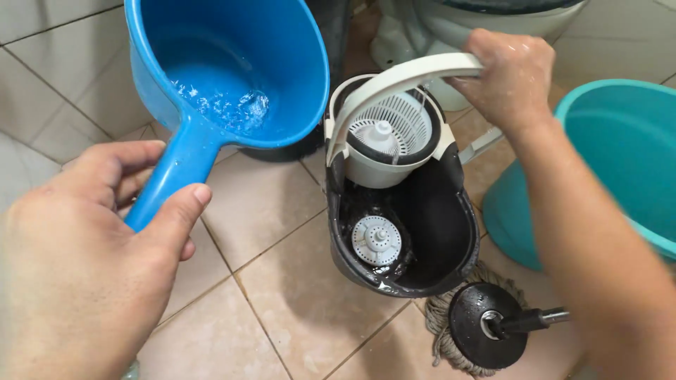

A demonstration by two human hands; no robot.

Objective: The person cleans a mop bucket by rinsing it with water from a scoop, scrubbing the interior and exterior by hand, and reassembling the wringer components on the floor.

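Observation:
My left hand (84, 267) grips the handle of a blue plastic water scoop (225, 70), held up at the upper left with a little water in its bowl. My right hand (510, 74) is closed on the white carry handle (401, 77) of a black spin-mop bucket (436, 232) that is tilted toward me. Inside the bucket sit a white spinner basket (387, 130) and a white round agitator disc (377, 241). A round mop head (486, 325) with grey strings lies on the floor just below the bucket.
A large teal tub (620, 155) stands at the right beside my right arm. A white toilet base (422, 32) is behind the bucket. The floor is beige tile (274, 295), with white wall tiles (49, 77) at the left.

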